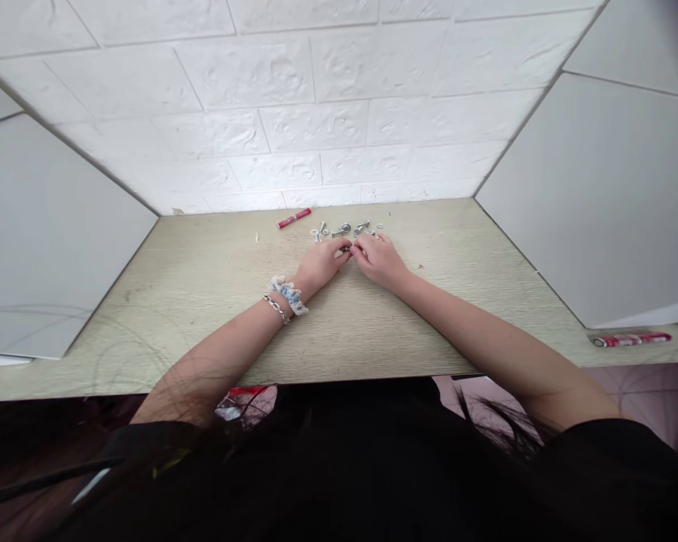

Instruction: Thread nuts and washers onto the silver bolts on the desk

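My left hand (323,263), with a scrunchie (289,294) and a chain bracelet (276,309) at its wrist, pinches a small dark metal piece (345,248). My right hand (380,260) meets it fingertip to fingertip at the piece's right end, its fingers closed. What the right fingertips grip is too small to make out. Just beyond both hands lie several loose bolts and nuts, among them a bolt (322,226), a large round nut or washer (346,228), another bolt (364,224) and a small nut (380,226).
A red tube (294,218) lies on the wooden table (328,331) behind my left hand. Another red tube (631,340) rests near the right front edge. Grey panels (56,241) stand at both sides, and a white brick wall (316,135) closes the back.
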Demonstrator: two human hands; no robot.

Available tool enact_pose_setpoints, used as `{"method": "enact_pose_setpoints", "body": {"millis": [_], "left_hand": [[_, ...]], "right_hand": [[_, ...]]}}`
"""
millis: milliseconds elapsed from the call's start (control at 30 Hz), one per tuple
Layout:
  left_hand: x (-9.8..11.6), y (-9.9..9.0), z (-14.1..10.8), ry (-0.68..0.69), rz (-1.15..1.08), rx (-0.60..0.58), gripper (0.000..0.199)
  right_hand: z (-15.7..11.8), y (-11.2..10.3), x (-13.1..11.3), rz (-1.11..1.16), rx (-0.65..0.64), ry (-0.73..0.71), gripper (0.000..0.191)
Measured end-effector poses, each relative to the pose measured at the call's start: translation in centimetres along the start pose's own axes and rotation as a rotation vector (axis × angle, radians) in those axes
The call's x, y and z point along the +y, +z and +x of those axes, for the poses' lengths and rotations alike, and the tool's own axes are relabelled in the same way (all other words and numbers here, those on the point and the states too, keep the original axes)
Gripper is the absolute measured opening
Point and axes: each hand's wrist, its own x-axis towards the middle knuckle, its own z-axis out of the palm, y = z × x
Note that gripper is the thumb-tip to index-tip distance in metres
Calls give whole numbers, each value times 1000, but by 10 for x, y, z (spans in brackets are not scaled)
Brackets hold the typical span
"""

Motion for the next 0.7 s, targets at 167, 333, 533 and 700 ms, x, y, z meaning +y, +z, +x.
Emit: {"method": "enact_pose_setpoints", "body": {"millis": [167,333,533,700], "left_hand": [[0,1,0,37,43,3,21],[3,1,-2,50,37,10,18],[3,0,-2,41,77,-10,16],[0,1,-1,101,117,-39,20]], "right_hand": [[1,0,2,23,-52,26,28],[1,2,6,53,-45,16,33],[2,5,7,40,-36,19,33],[2,4,6,45,-64,-4,31]]}}
